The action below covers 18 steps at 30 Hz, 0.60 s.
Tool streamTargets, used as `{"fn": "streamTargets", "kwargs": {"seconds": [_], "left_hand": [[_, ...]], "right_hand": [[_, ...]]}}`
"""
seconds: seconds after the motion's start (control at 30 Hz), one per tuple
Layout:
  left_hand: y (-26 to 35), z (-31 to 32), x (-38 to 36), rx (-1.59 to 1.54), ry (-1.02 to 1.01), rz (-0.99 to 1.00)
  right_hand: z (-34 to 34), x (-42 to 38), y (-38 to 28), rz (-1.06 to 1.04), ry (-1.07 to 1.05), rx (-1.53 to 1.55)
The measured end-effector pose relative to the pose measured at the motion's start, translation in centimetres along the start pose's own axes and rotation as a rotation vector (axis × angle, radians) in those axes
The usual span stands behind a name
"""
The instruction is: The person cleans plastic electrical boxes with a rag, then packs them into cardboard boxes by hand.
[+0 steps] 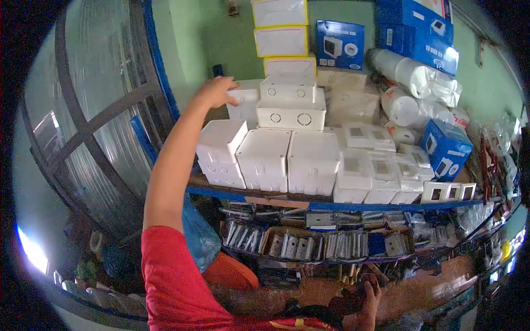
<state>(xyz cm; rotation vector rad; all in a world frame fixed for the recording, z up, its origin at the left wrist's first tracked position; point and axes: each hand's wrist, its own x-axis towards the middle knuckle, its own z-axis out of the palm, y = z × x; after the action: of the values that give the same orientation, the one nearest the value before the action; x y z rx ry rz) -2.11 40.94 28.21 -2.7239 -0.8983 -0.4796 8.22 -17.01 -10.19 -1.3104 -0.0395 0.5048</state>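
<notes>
My left hand (217, 92) is stretched out to the back left of the top shelf, fingers apart, at the upper left edge of a white junction box (245, 105). Right of it, a smaller white box (288, 88) is stacked on a wider white box with round knockouts (291, 114). Large white boxes (265, 157) stand in a row in front, below my left hand. Low down, my right hand (372, 295) has its fingers curled near something dark red; what it holds I cannot make out.
White switch boxes (369, 175) and small white frames (450, 191) line the shelf's blue front edge (353, 206). Blue cartons (340, 45) and wrapped white rolls (406, 69) fill the back. A lower shelf holds packed metal plates (298, 245). A framed glass door (105, 110) borders the left.
</notes>
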Motion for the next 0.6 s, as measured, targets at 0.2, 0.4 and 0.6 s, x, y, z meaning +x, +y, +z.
{"fn": "streamTargets", "kwargs": {"seconds": [0.2, 0.4, 0.6], "left_hand": [[-3.3, -2.1, -6.0, -0.180, 0.397, 0.017], [-0.2, -7.4, -16.0, -0.956, 0.508, -0.113], [14.4, -5.0, -22.8, -1.908, 0.452, 0.235]], "right_hand": [[-1.9, 1.4, 0.7, -0.107, -0.045, -0.095], [-2.7, 3.0, -1.2, 0.083, -0.229, 0.085], [-3.9, 9.2, -5.2, -0.021, -0.452, 0.439]]}}
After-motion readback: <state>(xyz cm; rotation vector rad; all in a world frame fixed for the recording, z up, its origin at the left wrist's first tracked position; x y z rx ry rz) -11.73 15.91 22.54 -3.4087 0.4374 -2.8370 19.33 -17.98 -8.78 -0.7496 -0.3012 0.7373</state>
